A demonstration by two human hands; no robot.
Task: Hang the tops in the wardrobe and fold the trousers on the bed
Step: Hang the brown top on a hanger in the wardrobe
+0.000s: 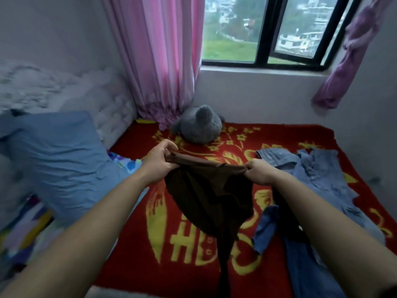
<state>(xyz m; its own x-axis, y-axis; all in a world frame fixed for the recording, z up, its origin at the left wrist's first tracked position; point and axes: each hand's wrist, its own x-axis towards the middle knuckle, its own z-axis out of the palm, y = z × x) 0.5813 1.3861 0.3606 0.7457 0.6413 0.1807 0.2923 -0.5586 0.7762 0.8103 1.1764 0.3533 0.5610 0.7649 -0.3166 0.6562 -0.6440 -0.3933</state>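
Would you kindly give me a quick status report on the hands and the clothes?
Both hands, left and right, gripping dark brown garment by its top edge, held above red blanket. Blue denim clothes lying unfolded at right. Nothing blocking.

My left grip [160, 160] and right grip [258, 172] pinch the brown garment's [206, 198] top edge, stretched between them; it hangs over the red blanket [137, 244]. Denim clothes [322, 175] lie at three o'clock, a grey plush [198, 125] at twelve.
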